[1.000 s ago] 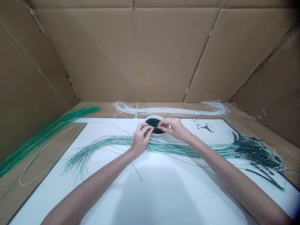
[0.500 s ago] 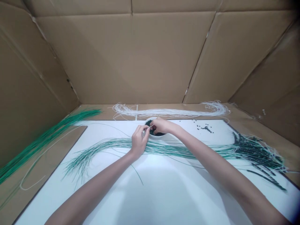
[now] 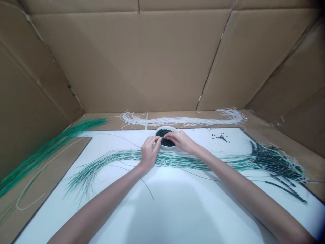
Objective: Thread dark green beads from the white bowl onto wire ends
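Observation:
A white bowl (image 3: 168,147) of small dark green beads (image 3: 164,131) stands at the far side of the white board. Over it, my left hand (image 3: 149,151) pinches a thin pale wire (image 3: 162,137) near its tip. My right hand (image 3: 185,141) meets that tip with thumb and forefinger pressed together; whether a bead is between them is too small to tell. Below both hands lies a long bundle of green and white wires (image 3: 114,156), with dark beaded ends (image 3: 276,161) at the right.
Behind the bowl runs a bundle of white wires (image 3: 170,120). Green wires (image 3: 50,150) lie at the left on cardboard. Loose beads (image 3: 222,138) are scattered right of the bowl. Cardboard walls (image 3: 142,64) enclose the board (image 3: 162,210).
My right hand has come up out of the beads and back toward the bowl's near right rim, its fingers now at the wire tip. The left hand stays nearly in place.

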Action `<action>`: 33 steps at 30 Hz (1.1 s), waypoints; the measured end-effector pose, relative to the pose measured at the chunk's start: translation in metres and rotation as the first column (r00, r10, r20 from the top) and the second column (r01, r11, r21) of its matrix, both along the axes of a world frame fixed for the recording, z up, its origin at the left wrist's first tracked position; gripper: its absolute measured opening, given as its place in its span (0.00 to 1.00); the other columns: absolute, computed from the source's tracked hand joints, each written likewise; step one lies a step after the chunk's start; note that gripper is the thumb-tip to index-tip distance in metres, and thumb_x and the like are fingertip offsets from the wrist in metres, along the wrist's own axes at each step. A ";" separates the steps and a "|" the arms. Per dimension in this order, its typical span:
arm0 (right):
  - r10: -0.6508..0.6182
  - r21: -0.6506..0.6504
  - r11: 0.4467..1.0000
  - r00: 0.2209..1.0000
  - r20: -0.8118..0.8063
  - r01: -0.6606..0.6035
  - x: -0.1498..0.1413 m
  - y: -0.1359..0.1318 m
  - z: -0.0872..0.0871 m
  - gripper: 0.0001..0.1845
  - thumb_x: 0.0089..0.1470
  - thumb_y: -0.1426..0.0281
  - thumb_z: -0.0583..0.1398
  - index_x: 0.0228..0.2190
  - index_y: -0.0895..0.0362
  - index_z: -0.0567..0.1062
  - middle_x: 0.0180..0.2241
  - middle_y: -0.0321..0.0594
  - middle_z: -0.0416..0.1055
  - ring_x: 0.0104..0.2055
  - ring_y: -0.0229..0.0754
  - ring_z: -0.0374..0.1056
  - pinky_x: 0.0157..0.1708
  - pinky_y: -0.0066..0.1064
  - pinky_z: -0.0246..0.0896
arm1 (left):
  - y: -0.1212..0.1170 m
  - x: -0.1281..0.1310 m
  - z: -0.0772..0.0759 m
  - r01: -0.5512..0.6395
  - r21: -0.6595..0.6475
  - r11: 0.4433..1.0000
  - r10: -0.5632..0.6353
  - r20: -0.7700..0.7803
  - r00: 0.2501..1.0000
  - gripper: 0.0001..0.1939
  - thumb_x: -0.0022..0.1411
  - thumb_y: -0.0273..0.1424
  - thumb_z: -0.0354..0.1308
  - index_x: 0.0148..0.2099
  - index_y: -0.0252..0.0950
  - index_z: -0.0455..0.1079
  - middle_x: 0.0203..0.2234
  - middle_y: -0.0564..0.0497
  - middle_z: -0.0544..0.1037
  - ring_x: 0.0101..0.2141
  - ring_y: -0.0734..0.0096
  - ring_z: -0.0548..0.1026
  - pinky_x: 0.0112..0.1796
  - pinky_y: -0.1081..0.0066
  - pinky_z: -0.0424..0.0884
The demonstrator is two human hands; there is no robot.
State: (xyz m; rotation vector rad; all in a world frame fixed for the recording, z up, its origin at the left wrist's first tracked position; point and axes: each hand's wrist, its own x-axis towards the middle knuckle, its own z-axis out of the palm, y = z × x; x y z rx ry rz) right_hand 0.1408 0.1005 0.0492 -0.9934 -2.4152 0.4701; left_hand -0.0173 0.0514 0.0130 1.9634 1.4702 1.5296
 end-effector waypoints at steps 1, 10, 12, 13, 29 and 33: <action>-0.007 0.000 1.000 1.000 -0.018 0.007 0.000 -0.001 -0.001 0.13 0.53 0.73 0.51 0.37 0.55 0.73 0.31 0.37 0.74 0.31 0.37 0.69 0.32 0.27 0.60 | 0.000 0.000 0.000 -0.001 0.000 1.000 0.001 0.003 1.000 0.09 0.59 0.33 0.49 0.35 0.36 0.68 0.27 0.52 0.70 0.30 0.75 0.67 0.33 0.75 0.61; -0.057 -0.183 0.983 0.933 -0.355 -0.009 0.001 -0.005 -0.011 0.07 0.47 0.70 0.58 0.31 0.57 0.74 0.31 0.38 0.74 0.33 0.39 0.71 0.36 0.30 0.65 | 0.002 0.001 -0.003 -0.011 0.012 1.000 0.011 0.001 1.000 0.07 0.57 0.31 0.52 0.35 0.36 0.69 0.22 0.54 0.66 0.26 0.77 0.65 0.30 0.77 0.61; -0.084 -0.256 0.966 0.894 -0.440 -0.035 0.001 -0.006 -0.014 0.07 0.46 0.70 0.59 0.31 0.58 0.72 0.29 0.39 0.74 0.33 0.40 0.71 0.35 0.31 0.66 | 0.002 0.001 -0.003 -0.013 0.014 1.000 0.013 0.010 1.000 0.07 0.56 0.32 0.53 0.36 0.35 0.68 0.22 0.54 0.65 0.26 0.77 0.65 0.29 0.77 0.60; -0.100 -0.281 0.959 0.881 -0.462 -0.038 0.001 -0.007 -0.015 0.07 0.45 0.69 0.59 0.30 0.58 0.72 0.29 0.39 0.74 0.32 0.40 0.71 0.34 0.31 0.67 | 0.002 0.001 -0.003 -0.010 0.008 1.000 0.010 0.014 1.000 0.07 0.55 0.32 0.53 0.36 0.35 0.68 0.23 0.54 0.65 0.26 0.77 0.65 0.29 0.77 0.60; -0.179 -0.376 0.925 0.820 -0.543 -0.047 0.003 -0.008 -0.013 0.08 0.41 0.69 0.62 0.28 0.57 0.76 0.28 0.38 0.75 0.31 0.40 0.71 0.35 0.32 0.67 | 0.000 0.000 -0.001 0.031 -0.034 0.999 -0.031 0.010 0.999 0.09 0.58 0.33 0.50 0.35 0.35 0.69 0.24 0.53 0.71 0.25 0.77 0.65 0.30 0.77 0.61; -0.202 -0.408 0.911 0.803 -0.560 -0.056 0.003 -0.008 -0.013 0.09 0.39 0.68 0.63 0.28 0.58 0.76 0.27 0.38 0.75 0.31 0.41 0.71 0.36 0.33 0.67 | 0.000 0.000 -0.001 0.033 -0.033 0.999 -0.034 -0.028 0.999 0.09 0.57 0.32 0.51 0.34 0.35 0.70 0.21 0.53 0.68 0.24 0.77 0.65 0.29 0.77 0.61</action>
